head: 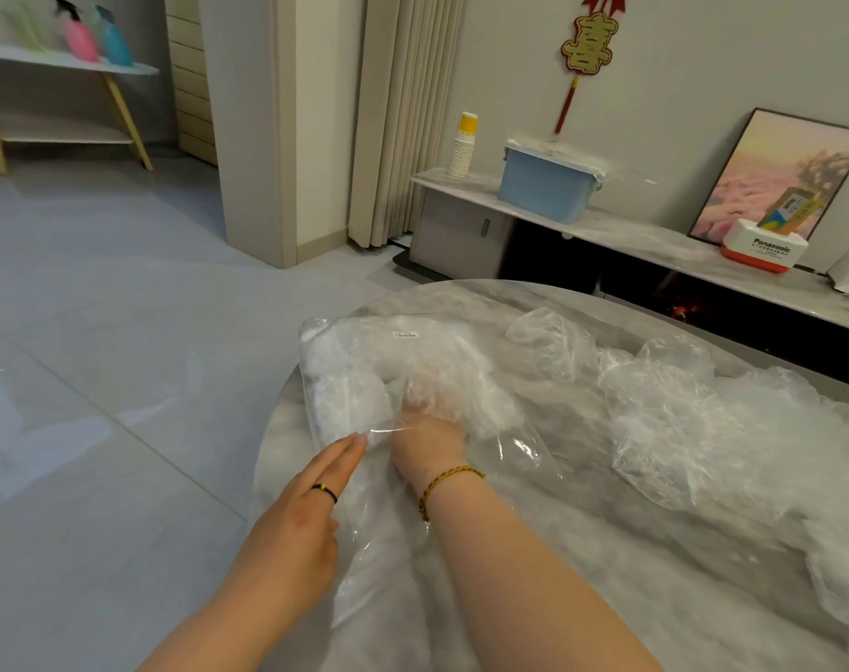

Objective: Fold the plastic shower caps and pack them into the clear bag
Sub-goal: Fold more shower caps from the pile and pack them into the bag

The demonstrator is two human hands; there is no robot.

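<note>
Left hand: nearest the viewer, thin black ring on one finger. Fingers straight and close together, flat on the near edge of the clear bag, curled round nothing.

Right hand: just beside the left, woven yellow-and-dark bracelet on the wrist. Pushed into the mouth of the bag. Its fingers are buried under crumpled plastic, so whether they grip anything cannot be told.

Clear bag: lies on the left part of the desk, mouth towards the person. Stuffed with white, folded shower caps. Small white label on its far side, print too small to read.

Loose shower caps: crumpled, see-through heap across the right of the desk, outside the bag.

Desk: round, pale marbled top.

Low cabinet: against the far wall, well apart from the desk. It carries:
- a stack of paper cups, top one yellow;
- a light blue box with plastic draped over it;
- a white and orange box printed "Panasonic";
- a framed picture of pink clouds, leaning on the wall.

Wall ornament: red and gold, one large Chinese character, red tassel below.
</note>
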